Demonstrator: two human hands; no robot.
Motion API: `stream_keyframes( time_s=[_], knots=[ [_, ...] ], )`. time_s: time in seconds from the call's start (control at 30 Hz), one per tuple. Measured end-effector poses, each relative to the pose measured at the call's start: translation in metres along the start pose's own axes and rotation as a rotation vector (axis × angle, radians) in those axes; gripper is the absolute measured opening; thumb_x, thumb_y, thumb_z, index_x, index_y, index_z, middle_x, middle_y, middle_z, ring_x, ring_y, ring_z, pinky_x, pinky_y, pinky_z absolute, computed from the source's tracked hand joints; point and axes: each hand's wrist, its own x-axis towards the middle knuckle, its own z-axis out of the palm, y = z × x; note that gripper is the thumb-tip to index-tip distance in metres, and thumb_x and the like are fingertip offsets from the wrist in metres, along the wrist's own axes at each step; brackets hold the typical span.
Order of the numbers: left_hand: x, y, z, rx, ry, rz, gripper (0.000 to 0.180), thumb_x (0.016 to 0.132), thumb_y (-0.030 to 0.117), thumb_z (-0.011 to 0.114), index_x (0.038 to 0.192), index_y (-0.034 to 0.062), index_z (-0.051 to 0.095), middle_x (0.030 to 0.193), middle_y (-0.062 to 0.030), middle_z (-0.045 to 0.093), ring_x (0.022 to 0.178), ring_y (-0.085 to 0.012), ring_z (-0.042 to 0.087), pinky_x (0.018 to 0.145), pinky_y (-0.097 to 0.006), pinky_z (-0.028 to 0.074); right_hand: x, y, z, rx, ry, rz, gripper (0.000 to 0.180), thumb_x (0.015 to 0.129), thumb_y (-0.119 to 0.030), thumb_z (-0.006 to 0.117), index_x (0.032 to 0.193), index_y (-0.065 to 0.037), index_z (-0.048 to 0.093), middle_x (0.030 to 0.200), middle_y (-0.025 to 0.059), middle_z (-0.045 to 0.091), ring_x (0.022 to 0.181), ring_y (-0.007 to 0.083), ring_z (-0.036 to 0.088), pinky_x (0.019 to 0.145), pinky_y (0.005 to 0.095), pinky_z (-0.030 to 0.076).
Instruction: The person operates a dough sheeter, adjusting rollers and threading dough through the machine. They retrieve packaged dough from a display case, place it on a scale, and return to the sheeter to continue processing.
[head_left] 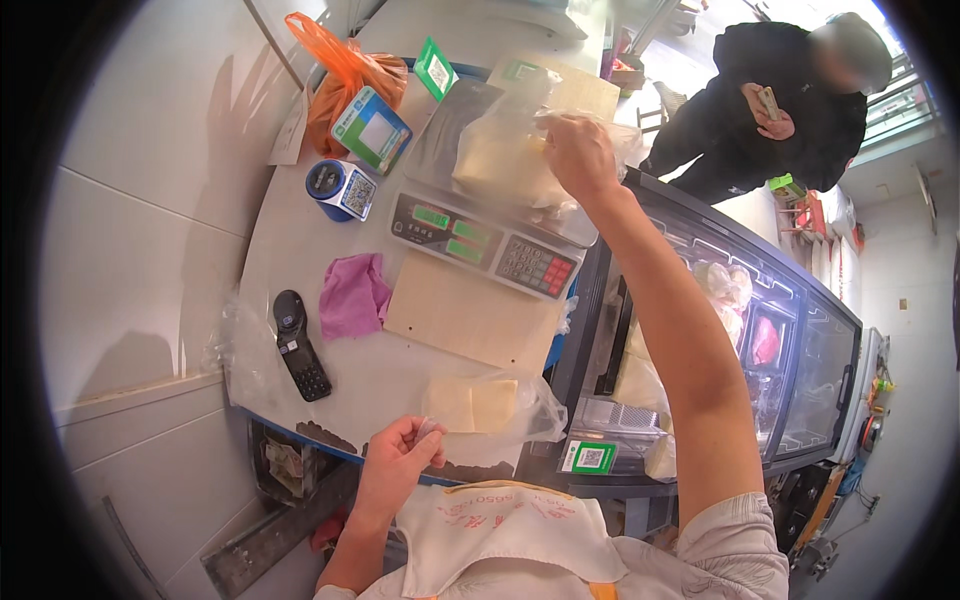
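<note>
My right hand (580,155) reaches forward over the weighing scale (485,240), its fingers closed on the top of a clear plastic bag (505,165). Pale yellow contents show through that bag, which rests on the scale's metal pan; their kind is not clear. Low at the counter's front edge, my left hand (400,455) has thumb and fingers pinched together on the edge of a second clear plastic bag (540,410). Flat pale yellow pieces (472,405) lie in or under this bag.
Left on the counter are a handheld terminal (300,345), purple cloth (355,297), blue round device (340,190), code stand (372,130) and orange bag (350,80). A wooden board (470,310) lies before the scale. A display case (800,330) stands right; beyond, a person (760,110) holds a phone.
</note>
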Motion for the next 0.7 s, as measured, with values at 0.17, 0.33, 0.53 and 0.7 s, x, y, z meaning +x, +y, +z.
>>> stream_keyframes(
  time_s=[0.17, 0.33, 0.53, 0.7],
  knots=[
    [-0.001, -0.001, 0.000, -0.018, 0.009, 0.011, 0.016, 0.105, 0.010, 0.069, 0.112, -0.0045, 0.072, 0.087, -0.0050, 0.071, 0.079, -0.0123, 0.067, 0.077, -0.029, 0.057, 0.000, -0.010, -0.006, 0.105, -0.110, 0.099, 0.023, 0.084, -0.003, 0.069, 0.101, -0.008, 0.084, 0.101, 0.0182, 0.080, 0.099, 0.0380, 0.076, 0.093, 0.0460, 0.059],
    [-0.001, -0.002, -0.001, -0.005, 0.017, 0.007, 0.016, 0.105, 0.010, 0.070, 0.112, -0.0041, 0.072, 0.086, -0.0047, 0.071, 0.078, -0.0121, 0.067, 0.077, -0.029, 0.057, 0.000, -0.010, -0.011, 0.133, -0.135, 0.124, 0.014, 0.086, -0.010, 0.074, 0.096, -0.010, 0.084, 0.097, 0.0162, 0.079, 0.098, 0.0369, 0.076, 0.092, 0.0458, 0.059],
    [-0.002, -0.001, 0.001, -0.014, 0.025, 0.010, 0.015, 0.105, 0.010, 0.070, 0.111, -0.0032, 0.073, 0.085, -0.0042, 0.071, 0.078, -0.0116, 0.066, 0.076, -0.028, 0.055, -0.001, -0.005, -0.016, 0.105, -0.122, 0.098, 0.014, 0.091, -0.017, 0.071, 0.098, -0.008, 0.080, 0.094, 0.0162, 0.078, 0.090, 0.0373, 0.076, 0.085, 0.0451, 0.058],
    [-0.006, 0.001, 0.002, 0.002, 0.040, 0.007, 0.014, 0.105, 0.011, 0.070, 0.109, -0.0026, 0.073, 0.085, -0.0033, 0.071, 0.077, -0.0110, 0.065, 0.075, -0.026, 0.053, -0.008, -0.016, -0.039, 0.003, -0.195, -0.009, 0.017, 0.098, -0.019, 0.070, 0.108, -0.009, 0.079, 0.097, 0.0154, 0.079, 0.091, 0.0368, 0.077, 0.085, 0.0458, 0.059]
  ],
)
